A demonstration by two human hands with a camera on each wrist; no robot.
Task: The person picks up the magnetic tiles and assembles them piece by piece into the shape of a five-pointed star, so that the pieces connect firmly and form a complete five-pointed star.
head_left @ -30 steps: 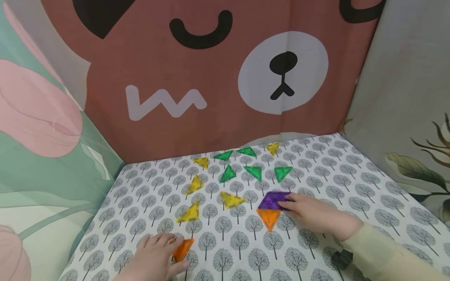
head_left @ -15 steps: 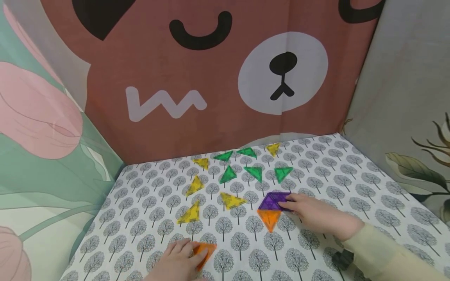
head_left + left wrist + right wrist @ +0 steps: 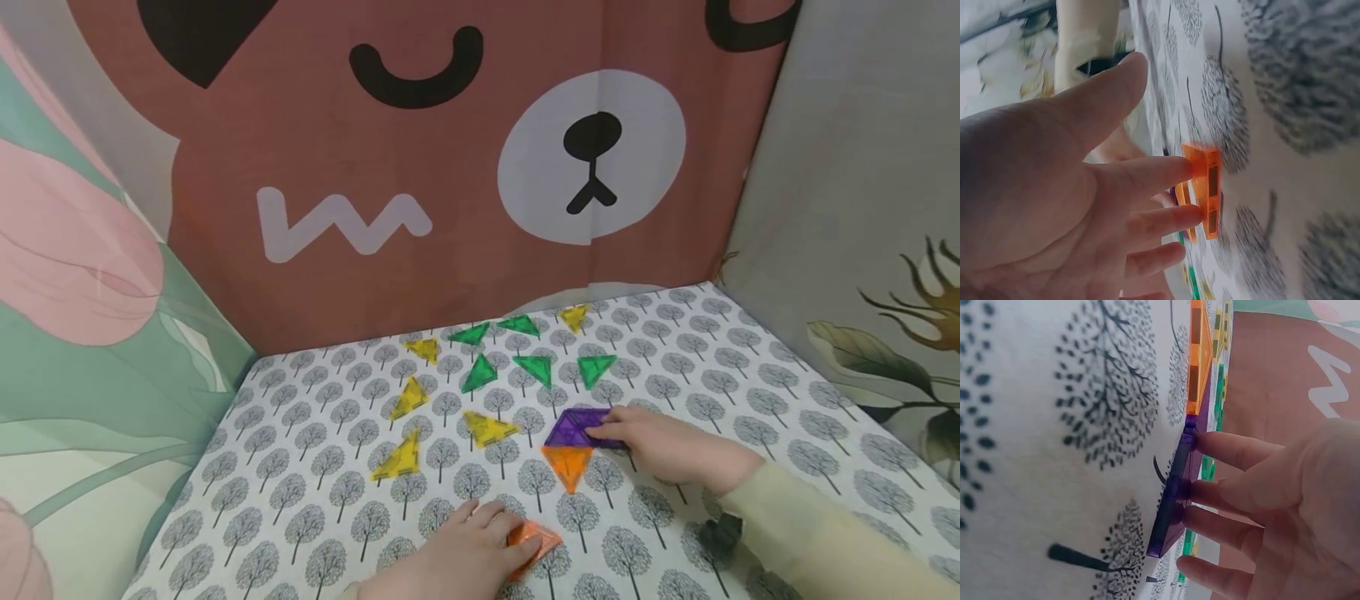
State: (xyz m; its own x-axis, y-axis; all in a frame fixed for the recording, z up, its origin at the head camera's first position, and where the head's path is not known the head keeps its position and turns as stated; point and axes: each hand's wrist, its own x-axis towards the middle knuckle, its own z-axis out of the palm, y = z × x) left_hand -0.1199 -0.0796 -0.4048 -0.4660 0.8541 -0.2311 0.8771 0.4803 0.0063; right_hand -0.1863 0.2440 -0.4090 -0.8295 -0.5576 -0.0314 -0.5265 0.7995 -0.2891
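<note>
Near the front of the table, my left hand (image 3: pixel 465 546) rests its fingertips on an orange triangular magnetic tile (image 3: pixel 543 540). The left wrist view has those fingers stretched out straight onto the tile (image 3: pixel 1210 200), with the thumb held apart. My right hand (image 3: pixel 671 446) touches joined purple triangular tiles (image 3: pixel 567 429) with its fingertips, covering their right part. In the right wrist view its extended fingers lie on the purple tile (image 3: pixel 1169 497). A second orange triangle (image 3: pixel 567 468) meets the purple tiles' near edge, point toward me.
Several yellow triangles (image 3: pixel 487 428) are scattered left of the purple tiles and toward the back. Behind the purple tiles lie several green triangles (image 3: pixel 536 368). A tree-patterned cloth (image 3: pixel 315 475) covers the table, and a bear-print curtain (image 3: pixel 360 300) hangs at its far edge.
My left hand has slid the loose orange tile rightward along the cloth, closer to the joined tiles. The right hand stays on the purple tiles. The head view has shifted slightly.
</note>
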